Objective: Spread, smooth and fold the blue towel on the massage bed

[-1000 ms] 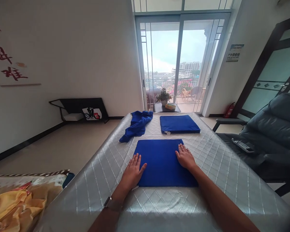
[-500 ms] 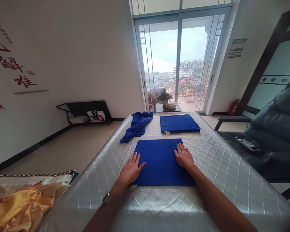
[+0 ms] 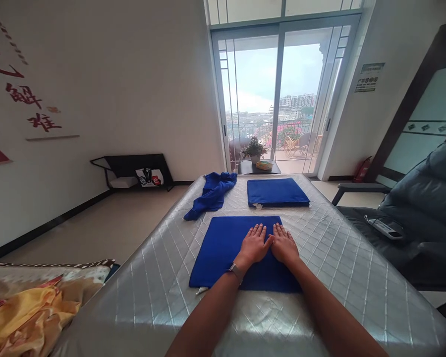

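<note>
A folded blue towel (image 3: pixel 219 248) lies flat on the silver quilted table (image 3: pixel 338 267) in front of me. My left hand (image 3: pixel 253 244) rests palm down on the towel's right half, fingers stretched out. My right hand (image 3: pixel 283 244) lies flat right beside it, thumbs nearly touching, also with fingers extended. Neither hand holds anything. Farther back sits a second folded blue towel (image 3: pixel 277 192), and to its left a crumpled blue towel (image 3: pixel 211 193).
A dark recliner chair (image 3: pixel 419 218) with a remote (image 3: pixel 384 227) on its arm stands at the right. Yellow patterned fabric (image 3: pixel 29 312) lies at lower left. A small table with a potted plant (image 3: pixel 254 148) stands before the glass balcony door. A black rack (image 3: pixel 134 168) stands by the left wall.
My left hand has slid from the towel's left edge across to the right, ending beside my right hand. The right hand has stayed nearly in place.
</note>
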`<state>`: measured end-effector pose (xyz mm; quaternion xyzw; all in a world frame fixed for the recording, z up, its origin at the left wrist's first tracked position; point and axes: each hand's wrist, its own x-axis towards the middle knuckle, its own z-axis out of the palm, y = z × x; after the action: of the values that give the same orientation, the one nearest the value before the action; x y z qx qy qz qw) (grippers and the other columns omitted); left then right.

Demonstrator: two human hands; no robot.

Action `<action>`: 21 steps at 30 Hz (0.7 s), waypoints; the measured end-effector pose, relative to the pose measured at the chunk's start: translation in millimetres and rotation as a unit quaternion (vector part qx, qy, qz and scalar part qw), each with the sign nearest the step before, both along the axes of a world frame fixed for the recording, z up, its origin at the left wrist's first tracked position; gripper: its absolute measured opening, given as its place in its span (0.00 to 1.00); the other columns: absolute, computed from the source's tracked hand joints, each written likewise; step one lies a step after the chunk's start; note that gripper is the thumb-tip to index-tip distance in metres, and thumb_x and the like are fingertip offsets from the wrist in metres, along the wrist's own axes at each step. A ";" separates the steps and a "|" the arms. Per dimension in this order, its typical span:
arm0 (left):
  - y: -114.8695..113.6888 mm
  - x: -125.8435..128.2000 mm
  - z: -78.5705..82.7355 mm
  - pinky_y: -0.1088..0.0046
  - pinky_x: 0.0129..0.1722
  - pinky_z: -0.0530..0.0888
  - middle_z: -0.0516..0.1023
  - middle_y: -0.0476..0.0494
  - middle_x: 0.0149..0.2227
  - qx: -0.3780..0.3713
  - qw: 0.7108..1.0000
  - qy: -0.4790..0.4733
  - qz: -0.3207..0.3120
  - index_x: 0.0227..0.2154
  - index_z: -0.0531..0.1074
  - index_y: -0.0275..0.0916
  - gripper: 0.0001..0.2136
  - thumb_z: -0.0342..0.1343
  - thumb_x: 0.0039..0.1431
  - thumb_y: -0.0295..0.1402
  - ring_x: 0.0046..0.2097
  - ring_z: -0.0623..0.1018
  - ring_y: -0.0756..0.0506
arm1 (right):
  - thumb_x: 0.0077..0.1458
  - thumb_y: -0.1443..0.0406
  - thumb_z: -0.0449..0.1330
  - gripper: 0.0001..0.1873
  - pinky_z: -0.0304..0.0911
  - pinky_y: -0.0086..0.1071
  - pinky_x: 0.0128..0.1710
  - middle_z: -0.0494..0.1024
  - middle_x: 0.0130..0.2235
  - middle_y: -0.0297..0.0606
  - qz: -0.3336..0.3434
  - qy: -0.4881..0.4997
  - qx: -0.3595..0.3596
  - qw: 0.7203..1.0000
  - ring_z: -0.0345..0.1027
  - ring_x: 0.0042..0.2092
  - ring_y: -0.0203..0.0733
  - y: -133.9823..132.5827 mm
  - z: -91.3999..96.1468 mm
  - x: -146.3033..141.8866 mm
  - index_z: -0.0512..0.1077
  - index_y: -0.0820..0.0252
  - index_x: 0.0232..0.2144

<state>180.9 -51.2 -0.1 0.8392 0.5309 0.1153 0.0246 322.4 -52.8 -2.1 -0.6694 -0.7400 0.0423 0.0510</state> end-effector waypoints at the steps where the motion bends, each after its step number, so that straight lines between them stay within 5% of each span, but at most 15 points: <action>1: 1.0 -4.8 -2.0 0.57 0.70 0.54 0.55 0.36 0.71 -0.002 1.000 -0.001 0.008 0.69 0.55 0.35 0.32 0.29 0.72 0.50 0.72 0.53 0.41 | 0.69 0.60 0.36 0.34 0.34 0.42 0.70 0.45 0.73 0.45 -0.001 0.001 0.001 1.000 0.36 0.73 0.46 0.5 -0.2 -0.1 0.46 0.72 0.71; 13: 6.9 -148.4 -8.0 0.54 0.70 0.48 0.48 0.36 0.72 -0.052 0.980 0.040 0.188 0.70 0.50 0.32 0.37 0.26 0.70 0.54 0.72 0.49 0.38 | 0.69 0.58 0.35 0.35 0.31 0.41 0.70 0.44 0.73 0.44 -0.017 0.018 -0.018 1.000 0.34 0.73 0.45 2.8 2.7 -2.3 0.45 0.72 0.71; 21: 3.5 -166.6 -15.1 0.57 0.70 0.51 0.49 0.33 0.72 -0.040 0.977 0.016 0.211 0.70 0.50 0.29 0.38 0.26 0.70 0.54 0.72 0.50 0.37 | 0.69 0.57 0.35 0.35 0.33 0.41 0.70 0.43 0.73 0.45 -0.015 0.002 -0.022 1.000 0.34 0.73 0.45 1.9 4.0 -1.7 0.45 0.72 0.71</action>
<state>14.3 -47.7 -15.2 0.7086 0.7002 0.0835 0.0248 320.7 -50.9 2.0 -0.6809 -0.7290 0.0590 0.0384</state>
